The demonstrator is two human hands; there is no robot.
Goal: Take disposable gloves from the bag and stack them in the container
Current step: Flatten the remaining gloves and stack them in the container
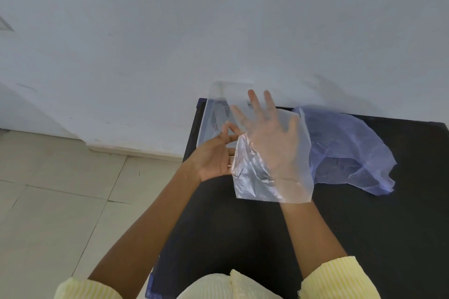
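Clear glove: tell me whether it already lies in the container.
No, the clear glove is draped over the spread right hand, its edge held by the left hand, outside the container.

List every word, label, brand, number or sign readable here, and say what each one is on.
None: no readable text shows anywhere in this view.
clear disposable glove: plain film, no print.
blue plastic bag: no print or logo visible.
clear container: no label visible.
black table: no markings.
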